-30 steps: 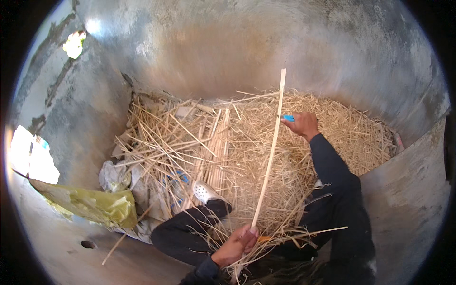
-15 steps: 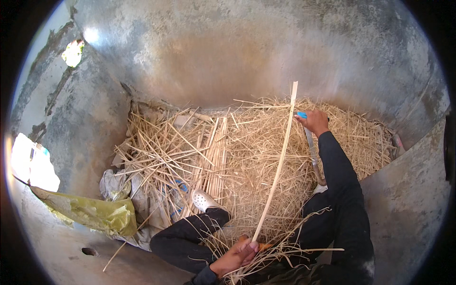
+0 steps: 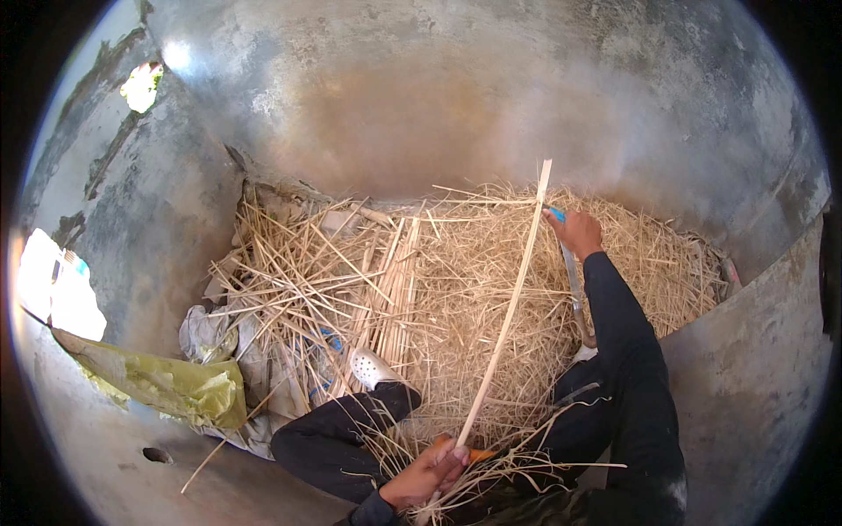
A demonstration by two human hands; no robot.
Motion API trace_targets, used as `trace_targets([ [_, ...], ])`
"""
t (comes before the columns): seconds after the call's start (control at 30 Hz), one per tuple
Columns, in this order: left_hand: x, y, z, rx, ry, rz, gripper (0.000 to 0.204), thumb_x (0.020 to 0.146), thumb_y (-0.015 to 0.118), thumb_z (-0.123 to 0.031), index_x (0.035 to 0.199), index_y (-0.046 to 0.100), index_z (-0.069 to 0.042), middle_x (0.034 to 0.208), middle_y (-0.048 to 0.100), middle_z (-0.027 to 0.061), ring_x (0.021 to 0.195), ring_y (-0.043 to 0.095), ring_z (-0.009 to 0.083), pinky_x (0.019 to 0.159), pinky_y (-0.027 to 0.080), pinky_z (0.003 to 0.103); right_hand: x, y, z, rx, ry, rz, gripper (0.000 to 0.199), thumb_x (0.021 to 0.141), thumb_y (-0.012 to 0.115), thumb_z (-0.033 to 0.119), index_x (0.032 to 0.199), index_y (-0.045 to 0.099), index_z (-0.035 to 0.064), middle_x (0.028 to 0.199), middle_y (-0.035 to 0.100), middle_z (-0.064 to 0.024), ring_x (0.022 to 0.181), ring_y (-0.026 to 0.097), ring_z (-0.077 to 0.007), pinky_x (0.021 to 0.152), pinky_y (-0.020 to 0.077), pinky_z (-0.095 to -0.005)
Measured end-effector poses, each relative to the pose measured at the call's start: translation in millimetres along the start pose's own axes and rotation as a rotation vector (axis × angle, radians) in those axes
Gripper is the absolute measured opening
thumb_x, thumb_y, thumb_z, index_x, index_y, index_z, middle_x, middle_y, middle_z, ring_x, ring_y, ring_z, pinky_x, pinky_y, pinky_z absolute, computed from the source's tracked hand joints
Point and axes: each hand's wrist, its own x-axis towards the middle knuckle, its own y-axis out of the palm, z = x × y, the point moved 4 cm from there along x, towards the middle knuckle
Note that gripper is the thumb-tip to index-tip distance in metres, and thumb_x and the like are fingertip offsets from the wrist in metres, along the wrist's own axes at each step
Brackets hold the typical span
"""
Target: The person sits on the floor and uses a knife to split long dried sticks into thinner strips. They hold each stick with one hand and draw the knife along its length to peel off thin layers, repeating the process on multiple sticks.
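Pale strip (image 3: 506,323): one, slanting above the straw pile (image 3: 465,285); far end lower and farther right than a second ago; apparently mid-work, not yet set aside. Left hand (image 3: 431,473): closed round its near end. Right hand (image 3: 577,233): curled round a blue item (image 3: 556,214) beside its upper length.

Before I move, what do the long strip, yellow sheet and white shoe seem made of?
Long strip: probably bamboo or wood, matte; straw-coloured, slim.
Yellow sheet: likely plastic, glossy along creases.
White shoe: perhaps moulded foam, smooth, with round holes.
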Motion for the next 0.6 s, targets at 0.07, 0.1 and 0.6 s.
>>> trace_targets([
  [0.07,4.9,-7.2,-7.9,0.05,0.0,0.006,0.022,0.104,0.041,-0.029,0.094,0.044,-0.009,0.065,0.031,-0.0054,0.054,0.026,0.005,0.048,0.025,0.021,1.7,15.0,-6.8,0.224,0.073,0.052,0.079,0.087,0.038,0.074,0.06,0.059,0.0031,0.051,0.051,-0.0129,0.047,0.054,-0.026,0.048,0.0441,-0.0419],
  [0.1,7.3,-8.1,-11.5,0.074,-0.002,0.015,0.023,0.104,0.041,-0.029,0.094,0.045,-0.009,0.065,0.031,-0.0056,0.054,0.026,0.005,0.048,0.025,0.021,4.6,21.7,-10.2,0.405,0.102,0.074,0.079,0.087,0.036,0.076,0.056,0.054,0.005,0.047,0.047,-0.0099,0.042,0.049,-0.0231,0.044,0.0412,-0.0402],
  [0.6,6.5,-28.4,-5.4,-0.102,0.043,-0.115,0.023,0.102,0.047,-0.031,0.092,0.047,-0.011,0.064,0.031,-0.008,0.052,0.024,0.0033,0.046,0.02,0.019,-35.9,-0.7,24.1,0.403,0.058,0.464,0.073,0.085,0.043,0.075,0.066,0.052,0.005,0.049,0.041,-0.0041,0.046,0.047,-0.019,0.048,0.0382,-0.0378],
])
